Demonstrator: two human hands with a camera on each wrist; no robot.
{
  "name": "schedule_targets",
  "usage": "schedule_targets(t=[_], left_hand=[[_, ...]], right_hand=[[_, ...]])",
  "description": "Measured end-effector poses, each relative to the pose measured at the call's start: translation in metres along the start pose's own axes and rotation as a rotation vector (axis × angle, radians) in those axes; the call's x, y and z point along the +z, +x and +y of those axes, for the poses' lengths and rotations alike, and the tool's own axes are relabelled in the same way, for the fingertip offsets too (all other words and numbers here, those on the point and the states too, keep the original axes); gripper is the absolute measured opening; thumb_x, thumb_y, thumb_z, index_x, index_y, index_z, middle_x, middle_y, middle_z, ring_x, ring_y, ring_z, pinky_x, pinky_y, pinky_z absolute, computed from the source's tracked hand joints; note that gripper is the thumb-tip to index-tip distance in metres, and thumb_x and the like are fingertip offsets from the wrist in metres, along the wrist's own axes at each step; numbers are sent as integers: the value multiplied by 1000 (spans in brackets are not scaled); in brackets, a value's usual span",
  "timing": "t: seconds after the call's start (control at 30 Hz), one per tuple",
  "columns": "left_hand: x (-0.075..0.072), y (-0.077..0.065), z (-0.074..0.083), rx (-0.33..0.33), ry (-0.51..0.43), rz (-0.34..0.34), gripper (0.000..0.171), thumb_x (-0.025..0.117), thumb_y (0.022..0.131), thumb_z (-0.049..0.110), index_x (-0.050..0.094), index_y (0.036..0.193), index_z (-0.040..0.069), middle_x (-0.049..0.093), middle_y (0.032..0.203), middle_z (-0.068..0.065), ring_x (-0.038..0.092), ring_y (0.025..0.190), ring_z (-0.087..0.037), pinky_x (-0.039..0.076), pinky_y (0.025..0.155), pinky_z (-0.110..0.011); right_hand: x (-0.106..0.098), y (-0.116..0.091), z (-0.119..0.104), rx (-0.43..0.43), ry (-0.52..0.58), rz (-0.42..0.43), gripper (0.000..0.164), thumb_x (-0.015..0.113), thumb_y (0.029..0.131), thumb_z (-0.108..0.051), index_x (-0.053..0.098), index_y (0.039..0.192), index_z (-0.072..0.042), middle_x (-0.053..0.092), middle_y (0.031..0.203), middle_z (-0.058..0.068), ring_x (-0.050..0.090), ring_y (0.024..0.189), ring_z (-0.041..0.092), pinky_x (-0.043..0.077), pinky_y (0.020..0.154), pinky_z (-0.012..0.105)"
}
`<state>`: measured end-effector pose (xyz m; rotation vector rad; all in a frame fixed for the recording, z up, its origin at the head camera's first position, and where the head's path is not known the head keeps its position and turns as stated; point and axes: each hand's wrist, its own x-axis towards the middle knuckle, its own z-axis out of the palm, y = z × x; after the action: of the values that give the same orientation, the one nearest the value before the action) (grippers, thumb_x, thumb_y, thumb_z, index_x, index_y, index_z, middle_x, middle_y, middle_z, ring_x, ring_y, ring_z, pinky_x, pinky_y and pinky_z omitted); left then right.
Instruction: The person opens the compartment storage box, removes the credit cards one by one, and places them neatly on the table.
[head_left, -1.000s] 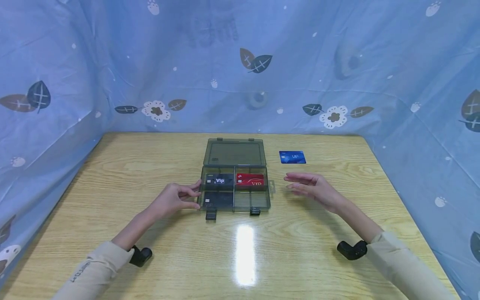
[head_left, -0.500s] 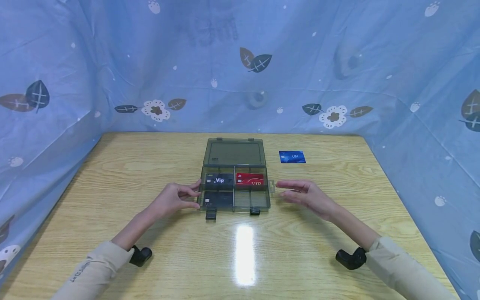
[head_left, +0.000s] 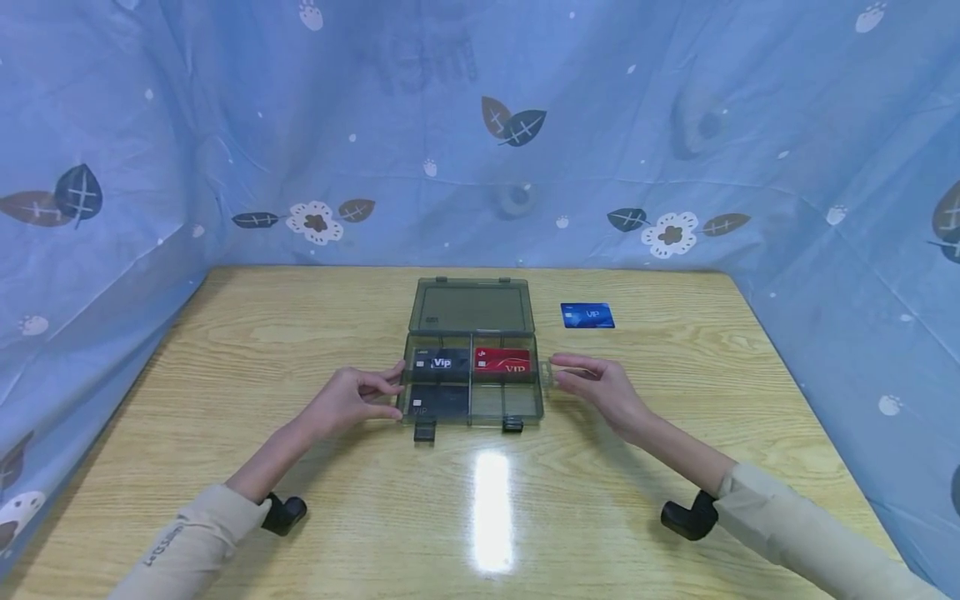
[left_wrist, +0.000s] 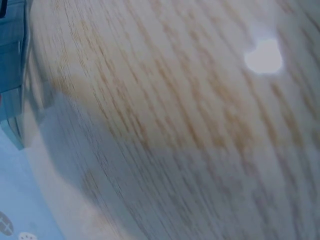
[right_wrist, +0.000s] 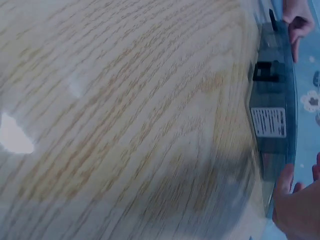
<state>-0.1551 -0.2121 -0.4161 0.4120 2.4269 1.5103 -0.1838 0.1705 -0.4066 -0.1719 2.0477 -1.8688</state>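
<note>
A smoky see-through compartment box [head_left: 504, 403] lies on the table, its lid [head_left: 472, 307] folded back. Inside sit a black card [head_left: 438, 363] marked "Vip" at the back left, a red VIP card [head_left: 501, 360] at the back right and a dark VIP card [head_left: 441, 402] at the front left. My left hand [head_left: 352, 395] holds the box's left side with bent fingers, thumb near the front corner. At the right side, my right hand [head_left: 603, 385] has its fingertips at the small hanging tab [head_left: 546, 373], thumb and index apart. The right wrist view shows the right hand [right_wrist: 300, 210] close beside the box.
A blue VIP card [head_left: 587, 315] lies flat on the wooden table [head_left: 300, 317], right of the lid. Two dark latches stick out at the box's front, one of them the left latch [head_left: 424, 432]. A blue patterned cloth [head_left: 420, 133] hangs behind and along the sides.
My right hand has moved left, from near the blue card to the tab on the box's right side. The left hand and the box have stayed in place.
</note>
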Motion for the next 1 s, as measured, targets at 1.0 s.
schedule_targets(t=[1.0], left_hand=[[1,1,1,-5,9,4,27,82,72,6,72,96,-3,43,140,-22,63,108,-30,55,88,-28]], right_hand=[[55,36,-21,-6,-765,57,34,47,99,-8,55,123,16,52,128,34,32,131,46,31,111,56]])
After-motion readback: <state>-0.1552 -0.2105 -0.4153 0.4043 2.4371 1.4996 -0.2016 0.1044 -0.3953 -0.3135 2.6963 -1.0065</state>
